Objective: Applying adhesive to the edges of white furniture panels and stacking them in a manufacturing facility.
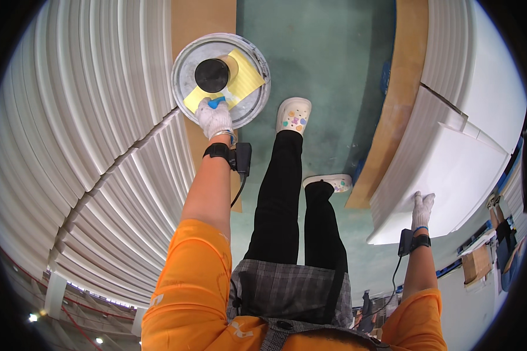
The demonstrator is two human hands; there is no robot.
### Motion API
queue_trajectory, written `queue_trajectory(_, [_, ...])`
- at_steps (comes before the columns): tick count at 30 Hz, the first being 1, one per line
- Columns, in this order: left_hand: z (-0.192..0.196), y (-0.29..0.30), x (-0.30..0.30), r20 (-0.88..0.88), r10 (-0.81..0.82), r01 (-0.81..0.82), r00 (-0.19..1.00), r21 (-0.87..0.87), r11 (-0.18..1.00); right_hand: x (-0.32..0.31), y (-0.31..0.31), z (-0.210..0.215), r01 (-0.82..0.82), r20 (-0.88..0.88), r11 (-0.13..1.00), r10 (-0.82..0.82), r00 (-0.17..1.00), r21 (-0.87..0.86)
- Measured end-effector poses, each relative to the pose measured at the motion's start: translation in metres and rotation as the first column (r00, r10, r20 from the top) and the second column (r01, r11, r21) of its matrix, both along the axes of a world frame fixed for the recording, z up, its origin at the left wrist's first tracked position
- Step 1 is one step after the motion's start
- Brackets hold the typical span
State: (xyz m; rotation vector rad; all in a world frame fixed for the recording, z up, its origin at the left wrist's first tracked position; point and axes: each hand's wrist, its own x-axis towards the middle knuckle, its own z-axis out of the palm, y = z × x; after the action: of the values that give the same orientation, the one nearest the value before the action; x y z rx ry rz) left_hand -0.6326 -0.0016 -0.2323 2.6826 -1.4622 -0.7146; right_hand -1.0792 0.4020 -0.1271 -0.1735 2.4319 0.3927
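My left hand (215, 120), in a white knitted glove, is closed around a small blue tool (216, 102); its pale tip is too small to make out clearly. It is over the near rim of a round, grey-smeared bucket lid (182, 70). On the lid lies a ribbed yellow sheet (249, 82), and a jar with a black top (212, 75) stands on it. My right hand (423, 209), also gloved, rests with fingers outstretched on the top white panel (451, 175) of a stack at the right.
Tall rows of white layered panels (111, 58) fill the left side. Another stack of white panels (451, 52) stands at the far right. Brown boards (395, 105) lie under the stacks. Between them runs a green floor (316, 52), where my feet stand. Another person (500, 225) is at the right edge.
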Motion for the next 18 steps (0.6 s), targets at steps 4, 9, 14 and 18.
queue_trajectory(4, [-0.005, -0.002, -0.004, 0.039, -0.003, 0.004, 0.999, -0.021, 1.0, 0.001, -0.003, 0.002, 0.025, -0.006, 1.0, -0.025, 1.0, -0.001])
queue_trajectory(9, [-0.008, -0.006, -0.003, 0.039, -0.064, 0.063, 0.997, 0.034, 0.997, -0.004, 0.009, -0.002, -0.019, -0.028, 1.0, 0.019, 0.999, -0.003])
queue_trajectory(14, [-0.01, -0.004, 0.003, 0.06, -0.092, 0.089, 0.994, 0.054, 0.995, -0.002, 0.006, -0.002, 0.01, -0.007, 1.0, -0.01, 1.0, -0.022])
queue_trajectory(18, [-0.009, -0.001, 0.003, 0.037, -0.102, 0.102, 0.994, 0.011, 0.995, -0.003, 0.009, -0.003, -0.015, -0.027, 1.0, 0.015, 1.0, -0.017])
